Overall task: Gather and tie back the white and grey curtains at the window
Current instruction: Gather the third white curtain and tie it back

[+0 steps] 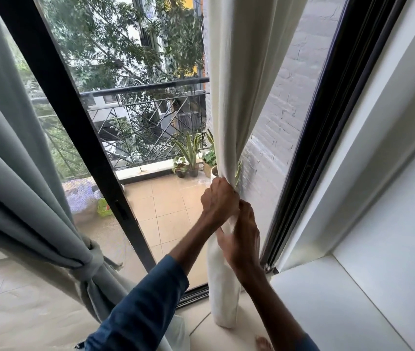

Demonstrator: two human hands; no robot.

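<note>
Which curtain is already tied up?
The grey curtain on the left: a tie cinches it. The white curtain is only held by the left hand and right hand.

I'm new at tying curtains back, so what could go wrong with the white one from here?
The left hand grips the gathered white curtain, with no tie showing round it: if the grip loosens, the folds may spread. Its tail stands on the floor near a bare foot and could be stepped on.

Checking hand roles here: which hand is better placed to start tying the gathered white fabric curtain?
Probably the right hand: it lies lower on the bunched white fabric curtain, thumb spread, so it seems freer to move, while the left hand grips the gather above.
</note>
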